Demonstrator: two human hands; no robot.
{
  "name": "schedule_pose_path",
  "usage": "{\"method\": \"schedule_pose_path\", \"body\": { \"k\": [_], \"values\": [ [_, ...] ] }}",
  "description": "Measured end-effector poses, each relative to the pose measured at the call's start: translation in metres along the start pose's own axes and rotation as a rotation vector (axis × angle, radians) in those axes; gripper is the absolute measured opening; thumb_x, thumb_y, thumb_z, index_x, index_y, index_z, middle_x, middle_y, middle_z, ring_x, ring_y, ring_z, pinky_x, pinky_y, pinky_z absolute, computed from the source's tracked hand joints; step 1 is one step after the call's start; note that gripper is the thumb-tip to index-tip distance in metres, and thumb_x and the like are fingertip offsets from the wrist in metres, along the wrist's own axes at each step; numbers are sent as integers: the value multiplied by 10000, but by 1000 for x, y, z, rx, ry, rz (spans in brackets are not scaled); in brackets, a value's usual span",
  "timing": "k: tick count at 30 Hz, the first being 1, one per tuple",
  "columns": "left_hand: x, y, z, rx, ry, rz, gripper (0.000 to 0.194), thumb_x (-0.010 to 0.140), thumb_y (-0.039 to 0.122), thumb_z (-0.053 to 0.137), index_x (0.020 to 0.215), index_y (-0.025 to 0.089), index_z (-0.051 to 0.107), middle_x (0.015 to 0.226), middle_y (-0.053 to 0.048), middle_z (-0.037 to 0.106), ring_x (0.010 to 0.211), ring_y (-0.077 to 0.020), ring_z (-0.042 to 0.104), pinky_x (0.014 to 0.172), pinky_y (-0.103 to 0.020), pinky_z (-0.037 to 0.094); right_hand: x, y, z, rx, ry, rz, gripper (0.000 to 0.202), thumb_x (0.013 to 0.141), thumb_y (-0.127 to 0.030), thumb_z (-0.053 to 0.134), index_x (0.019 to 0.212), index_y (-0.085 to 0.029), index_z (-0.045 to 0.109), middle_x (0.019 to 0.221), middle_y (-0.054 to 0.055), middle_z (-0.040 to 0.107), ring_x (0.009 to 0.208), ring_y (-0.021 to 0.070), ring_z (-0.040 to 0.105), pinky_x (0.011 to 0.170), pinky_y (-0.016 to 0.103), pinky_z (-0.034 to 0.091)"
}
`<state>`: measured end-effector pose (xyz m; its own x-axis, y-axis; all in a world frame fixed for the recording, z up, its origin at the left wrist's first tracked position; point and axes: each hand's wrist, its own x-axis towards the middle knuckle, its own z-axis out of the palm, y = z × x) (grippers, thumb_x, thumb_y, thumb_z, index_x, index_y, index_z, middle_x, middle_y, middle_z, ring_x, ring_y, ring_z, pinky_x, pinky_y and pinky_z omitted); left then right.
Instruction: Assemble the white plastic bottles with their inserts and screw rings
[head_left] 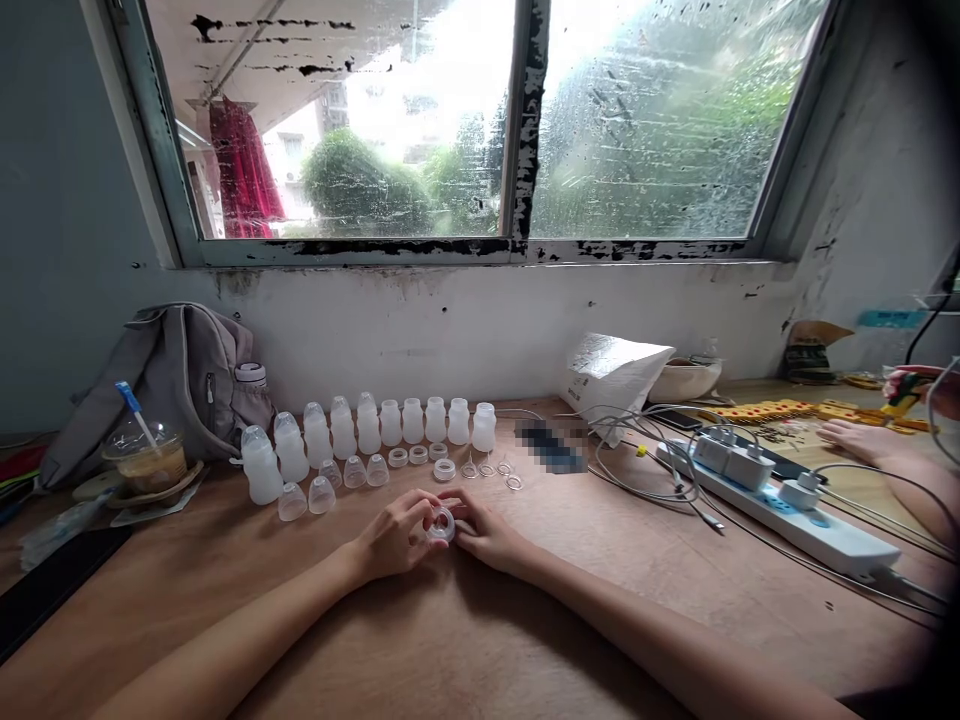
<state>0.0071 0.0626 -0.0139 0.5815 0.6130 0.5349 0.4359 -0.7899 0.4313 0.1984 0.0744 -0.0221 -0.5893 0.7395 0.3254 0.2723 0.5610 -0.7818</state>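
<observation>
Between my two hands is a bottle collar ring point(442, 524), whitish and see-through at its middle. My left hand point(397, 532) pinches its left side, and the fingers of my right hand point(484, 528) close on its right side. Whether a teat sits inside it I cannot tell. Beyond my hands stands a row of frosted baby bottles point(343, 428); those on the left are capped, those on the right open-topped. In front of them are clear bottle caps point(322, 495), several white collar rings point(444, 470) and several thin rings with stems point(487, 466).
A white power strip point(795, 520) with plugs and tangled cables lies right. A co-worker's hand point(847, 436) rests near yellow parts at far right. An iced drink cup point(146, 455) and a grey backpack point(180, 375) stand left; a white bag point(611, 375) leans by the wall.
</observation>
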Motion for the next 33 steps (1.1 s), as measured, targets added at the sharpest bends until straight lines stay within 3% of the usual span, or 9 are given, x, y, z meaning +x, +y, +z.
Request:
{"method": "schedule_pose_path", "body": {
  "k": [5,11,15,19,22,25,29,33],
  "values": [
    [2,3,0,91,-63,-46,217,699,339,590,796,189,468,939,-65,565,857,-187,530,772,-313,421,2,6,0,51,98,50,519,592,34,402,1058,-192,440,963,42,621,883,142,573,791,295,442],
    [3,1,3,104,-108,-127,332,669,382,605,889,191,445,807,-10,543,702,-149,522,621,-256,414,3,8,1,54,157,73,468,613,20,423,1032,-180,473,934,52,607,906,154,571,824,335,446],
    [3,-4,6,79,-92,-137,420,661,420,617,940,195,399,819,-9,541,716,-148,529,632,-261,421,4,10,0,50,142,70,459,626,10,427,1043,-179,463,934,50,601,905,148,568,814,322,455],
    [4,-8,6,29,-88,-141,632,596,461,670,1079,208,351,882,-22,560,790,-172,543,722,-307,433,3,12,1,30,124,38,465,640,2,424,1063,-190,450,934,42,602,904,144,566,819,317,451],
    [5,-7,4,54,-36,-159,486,675,445,606,1055,201,426,957,-55,548,844,-185,529,761,-317,421,3,14,2,-4,130,17,477,635,9,412,1065,-193,446,933,42,599,900,142,563,815,309,449],
    [6,-5,4,59,9,-180,205,768,371,513,856,188,543,883,-51,562,841,-182,519,760,-301,410,2,14,2,-76,139,-8,507,603,42,383,1046,-196,450,934,43,589,907,140,554,800,290,448],
    [10,0,9,-166,123,-376,192,817,343,439,768,182,532,703,-6,562,674,-138,526,626,-250,424,-1,8,3,-211,147,-112,423,656,-11,435,1032,-204,459,967,47,573,904,151,539,783,282,434],
    [12,6,21,-471,175,-503,222,812,380,444,792,169,510,683,11,551,605,-108,517,577,-225,432,-1,2,4,-308,251,-140,119,744,-165,484,859,-190,505,789,21,579,725,138,537,671,253,429]
  ]
}}
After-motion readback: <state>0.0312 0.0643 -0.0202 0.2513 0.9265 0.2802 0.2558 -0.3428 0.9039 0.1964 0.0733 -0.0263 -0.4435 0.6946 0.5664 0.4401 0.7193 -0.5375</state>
